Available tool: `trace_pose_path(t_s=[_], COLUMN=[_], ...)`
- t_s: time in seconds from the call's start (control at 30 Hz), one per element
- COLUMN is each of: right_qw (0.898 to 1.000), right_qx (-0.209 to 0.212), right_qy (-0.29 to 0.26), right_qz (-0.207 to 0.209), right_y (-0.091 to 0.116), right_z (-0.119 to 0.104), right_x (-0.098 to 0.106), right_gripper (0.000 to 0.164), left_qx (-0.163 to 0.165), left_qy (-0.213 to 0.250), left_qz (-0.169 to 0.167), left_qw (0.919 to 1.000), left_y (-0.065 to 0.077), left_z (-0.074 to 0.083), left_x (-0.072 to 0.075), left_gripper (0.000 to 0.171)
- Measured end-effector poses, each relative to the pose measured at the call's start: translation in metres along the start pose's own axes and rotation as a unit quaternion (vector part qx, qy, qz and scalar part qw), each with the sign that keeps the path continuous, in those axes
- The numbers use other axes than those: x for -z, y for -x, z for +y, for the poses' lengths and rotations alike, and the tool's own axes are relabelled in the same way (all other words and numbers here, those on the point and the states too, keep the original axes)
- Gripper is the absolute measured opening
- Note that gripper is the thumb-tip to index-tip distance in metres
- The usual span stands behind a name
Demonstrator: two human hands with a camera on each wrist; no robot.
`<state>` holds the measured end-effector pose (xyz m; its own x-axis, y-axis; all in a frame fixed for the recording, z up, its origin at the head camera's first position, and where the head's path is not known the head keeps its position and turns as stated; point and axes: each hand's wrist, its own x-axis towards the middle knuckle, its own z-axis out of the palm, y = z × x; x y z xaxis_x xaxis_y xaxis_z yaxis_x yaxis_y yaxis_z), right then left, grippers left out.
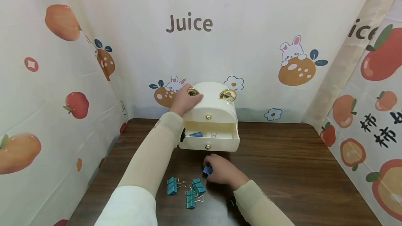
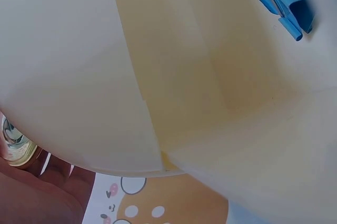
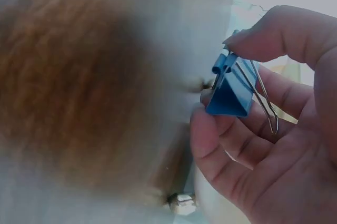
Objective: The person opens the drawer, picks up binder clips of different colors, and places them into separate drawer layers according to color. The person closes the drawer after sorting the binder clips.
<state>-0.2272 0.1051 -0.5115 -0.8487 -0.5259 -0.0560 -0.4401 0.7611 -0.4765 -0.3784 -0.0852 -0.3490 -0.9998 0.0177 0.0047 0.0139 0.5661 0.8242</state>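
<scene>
My right hand (image 1: pixel 222 171) pinches a blue binder clip (image 3: pixel 231 89) between thumb and fingers, just in front of the open lower drawer (image 1: pixel 209 144). The clip's wire handles show in the right wrist view. My left hand (image 1: pixel 185 101) rests on the upper left of the white cabinet (image 1: pixel 209 95), beside a gold round fitting (image 1: pixel 192 91). In the left wrist view some of its fingers are hidden behind the cabinet's edge. Inside the drawer lies another blue binder clip (image 1: pixel 196 134), with wire handles (image 1: pixel 213 135) of a clip farther right.
Three teal binder clips, one on the left (image 1: pixel 172 186), one on the right (image 1: pixel 198 186) and one nearer (image 1: pixel 190 198), lie on the dark wooden table (image 1: pixel 298 170). A small black object (image 1: pixel 232 201) is partly hidden by the right sleeve. A printed curtain (image 1: pixel 251 44) hangs behind.
</scene>
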Motion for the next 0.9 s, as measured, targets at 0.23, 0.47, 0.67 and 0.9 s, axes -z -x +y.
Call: trace_pose_path(t_s=[0.23, 0.47, 0.67, 0.9], right_qw=[0.999, 0.993, 0.986, 0.983], right_qx=[0.019, 0.018, 0.021, 0.032], right_qy=[-0.040, -0.109, -0.152, -0.166], right_qz=[0.025, 0.048, 0.068, 0.068], right_y=[0.005, 0.014, 0.022, 0.031], right_z=[-0.006, -0.014, -0.019, -0.021], right_x=[0.012, 0.020, 0.024, 0.036], right_gripper=[0.034, 0.035, 0.035, 0.034], left_qx=[0.003, 0.006, 0.001, 0.006], left_qy=[0.000, 0.003, 0.003, 0.005], left_qz=[0.001, -0.004, -0.003, -0.003], left_qw=[1.0000, 1.0000, 1.0000, 1.0000], left_y=[0.001, 0.001, 0.001, 0.001], left_z=[0.000, 0.001, 0.001, 0.001], left_x=[0.001, 0.000, 0.000, -0.001], left_gripper=[0.044, 0.044, 0.044, 0.044])
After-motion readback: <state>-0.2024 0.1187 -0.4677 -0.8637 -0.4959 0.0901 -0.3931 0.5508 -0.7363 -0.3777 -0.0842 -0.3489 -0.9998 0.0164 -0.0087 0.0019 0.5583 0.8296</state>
